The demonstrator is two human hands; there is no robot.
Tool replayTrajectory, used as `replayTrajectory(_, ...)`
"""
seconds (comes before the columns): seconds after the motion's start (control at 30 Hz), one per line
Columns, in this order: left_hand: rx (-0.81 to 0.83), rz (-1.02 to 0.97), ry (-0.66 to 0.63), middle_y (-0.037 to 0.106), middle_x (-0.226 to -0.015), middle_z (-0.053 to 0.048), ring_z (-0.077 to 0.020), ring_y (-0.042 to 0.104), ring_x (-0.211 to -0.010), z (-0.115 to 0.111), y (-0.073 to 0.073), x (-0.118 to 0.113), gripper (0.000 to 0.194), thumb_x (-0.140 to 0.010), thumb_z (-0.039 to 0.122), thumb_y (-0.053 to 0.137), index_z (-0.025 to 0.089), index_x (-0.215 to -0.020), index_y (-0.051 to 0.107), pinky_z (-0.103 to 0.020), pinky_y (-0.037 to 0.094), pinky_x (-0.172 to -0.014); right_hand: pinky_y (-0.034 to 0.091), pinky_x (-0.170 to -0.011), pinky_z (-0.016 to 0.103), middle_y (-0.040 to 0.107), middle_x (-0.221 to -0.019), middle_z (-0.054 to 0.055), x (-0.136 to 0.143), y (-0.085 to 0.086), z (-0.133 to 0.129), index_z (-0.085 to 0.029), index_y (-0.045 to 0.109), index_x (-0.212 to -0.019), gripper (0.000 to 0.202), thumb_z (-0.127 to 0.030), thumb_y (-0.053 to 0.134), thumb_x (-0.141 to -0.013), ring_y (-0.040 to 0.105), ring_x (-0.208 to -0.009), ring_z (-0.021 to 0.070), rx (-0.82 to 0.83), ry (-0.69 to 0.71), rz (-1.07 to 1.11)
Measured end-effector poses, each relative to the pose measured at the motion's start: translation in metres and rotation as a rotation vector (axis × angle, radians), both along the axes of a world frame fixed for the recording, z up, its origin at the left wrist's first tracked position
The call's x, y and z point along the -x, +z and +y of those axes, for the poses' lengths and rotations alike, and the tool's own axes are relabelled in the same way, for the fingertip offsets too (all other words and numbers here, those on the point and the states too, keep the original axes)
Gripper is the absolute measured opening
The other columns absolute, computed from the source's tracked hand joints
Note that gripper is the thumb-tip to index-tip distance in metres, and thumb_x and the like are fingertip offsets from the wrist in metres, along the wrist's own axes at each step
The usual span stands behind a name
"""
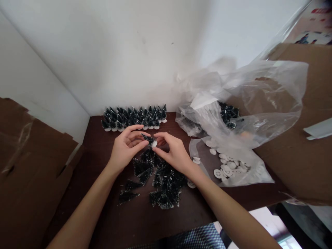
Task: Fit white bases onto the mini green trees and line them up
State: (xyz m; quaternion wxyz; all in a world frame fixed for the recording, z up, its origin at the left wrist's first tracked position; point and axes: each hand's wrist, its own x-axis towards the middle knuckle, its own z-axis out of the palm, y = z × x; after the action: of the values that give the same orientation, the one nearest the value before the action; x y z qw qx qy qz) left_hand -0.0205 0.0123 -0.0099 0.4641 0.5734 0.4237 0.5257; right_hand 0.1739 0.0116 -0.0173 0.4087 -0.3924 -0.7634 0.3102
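Note:
Between my two hands a small dark green bottle-brush tree with white-flecked tips lies tilted, its tip toward the upper left. My left hand is closed on the tree's brush part with the fingertips. At its lower end is a round white base, pinched by the thumb and fingers of my right hand. Whether the base is fully seated on the tree I cannot tell. Just below my hands lies a loose pile of similar trees without visible bases.
Rows of upright trees on white bases stand against the wall. To the right, loose white discs spill on a clear plastic bag, with more trees behind it. Cardboard boxes flank the dark brown table.

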Motion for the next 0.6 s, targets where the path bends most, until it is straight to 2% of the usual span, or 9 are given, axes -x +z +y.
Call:
replayTrajectory(0.33,-0.023,0.045,-0.036,0.073,-0.103,-0.009,-0.0206,0.071,-0.091,-0.0012,-0.0021,-0.0001,0.046,-0.078,0.026,0.077,0.017,-0.119,0.058,-0.037,0.059,-0.087,0.05,-0.087,0.037,0.068,-0.102,0.006,-0.0055,-0.0003,0.001,-0.025,0.049,-0.133,0.048,-0.026,0.066,-0.088,0.063,-0.094,0.022,-0.143,-0.026,-0.243)
replayTrajectory(0.5,-0.032,0.071,-0.049,0.074,-0.102,-0.009,-0.0213,0.071,-0.092,-0.0018,-0.0019,-0.0031,0.046,-0.078,0.026,0.076,0.017,-0.119,0.058,-0.038,0.059,-0.089,0.05,-0.088,0.037,0.067,-0.106,0.006,-0.0066,-0.0008,0.0014,-0.029,0.037,-0.146,0.066,-0.025,0.067,-0.088,0.063,-0.096,0.0223,-0.18,0.011,-0.241)
replayTrajectory(0.6,-0.042,0.092,-0.054,0.074,-0.101,-0.009,-0.0227,0.071,-0.093,-0.0025,-0.0014,-0.0048,0.045,-0.078,0.027,0.076,0.017,-0.118,0.059,-0.04,0.059,-0.089,0.05,-0.088,0.037,0.066,-0.108,0.004,-0.0075,-0.0009,0.0019,-0.034,0.035,-0.148,0.069,-0.026,0.068,-0.087,0.063,-0.095,0.0212,-0.16,0.038,-0.233)
